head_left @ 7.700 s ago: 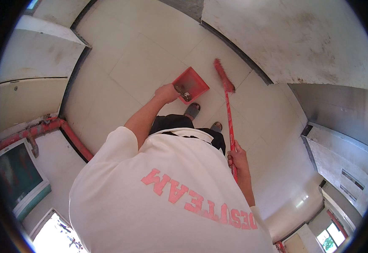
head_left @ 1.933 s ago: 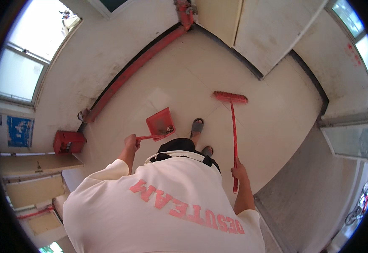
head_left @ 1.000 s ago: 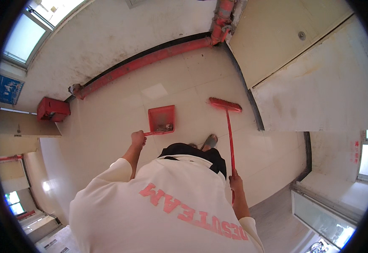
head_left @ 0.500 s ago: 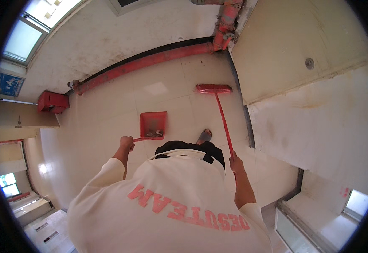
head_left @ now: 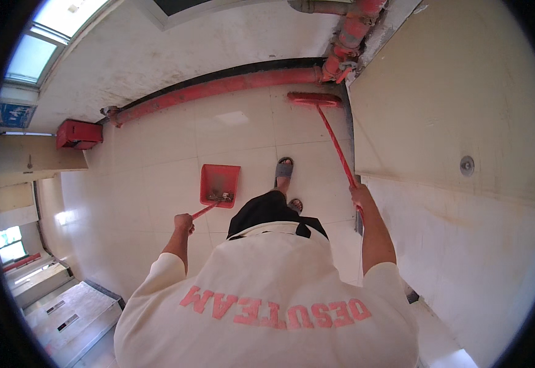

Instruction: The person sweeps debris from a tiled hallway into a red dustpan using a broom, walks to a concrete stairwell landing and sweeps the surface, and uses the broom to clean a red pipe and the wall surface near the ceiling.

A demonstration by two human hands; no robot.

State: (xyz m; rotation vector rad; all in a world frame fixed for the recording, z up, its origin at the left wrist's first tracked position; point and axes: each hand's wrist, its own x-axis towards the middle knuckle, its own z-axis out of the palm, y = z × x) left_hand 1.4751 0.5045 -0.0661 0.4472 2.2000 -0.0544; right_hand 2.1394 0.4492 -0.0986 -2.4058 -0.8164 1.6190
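My left hand point(head_left: 183, 223) is closed round the handle of a red dustpan point(head_left: 220, 178). Some greyish debris point(head_left: 221, 196) lies in the pan, close to its handle side. In my right hand point(head_left: 360, 195) is the long red handle of a broom point(head_left: 314, 99), gripped with the fingers wrapped round it. The broom's head is on the tiled floor in the far right corner, below the red pipe and beside the right wall. The lower end of its handle is partly hidden behind my right forearm.
A red pipe point(head_left: 231, 88) runs along the foot of the far wall and rises at the corner. At the far left stands a red box point(head_left: 79, 134). A pale wall point(head_left: 427, 147) closes off the right side. My sandalled foot point(head_left: 284, 168) is on the tiled floor point(head_left: 157, 184).
I have stepped forward toward the far wall. The broom head has moved farther off into the corner, and my right arm reaches out more. The dustpan is still in my left hand.
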